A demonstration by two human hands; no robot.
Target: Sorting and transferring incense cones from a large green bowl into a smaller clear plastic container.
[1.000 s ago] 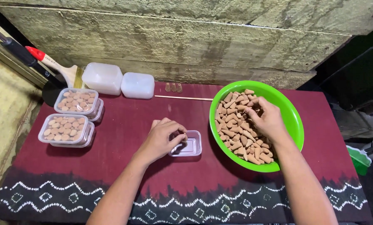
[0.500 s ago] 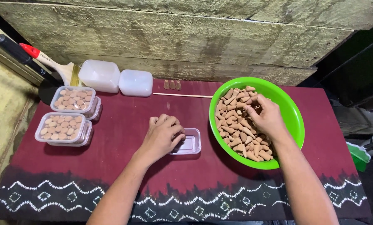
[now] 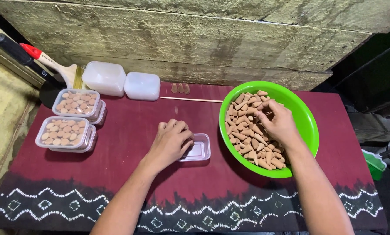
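Right hand has shifted slightly higher in the green bowl, fingers pinching brown cones. Left hand remains curled over the clear container.

Desk under a maroon patterned cloth, loaded up.
On it: green bowl, small clear tray, filled lidded tubs, two white boxes, thin stick.

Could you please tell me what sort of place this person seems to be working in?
Probably a small home or backyard packing spot: a low table under a maroon patterned cloth against a rough plank wall, with a green bowl of tan cone-shaped pieces and filled clear tubs.
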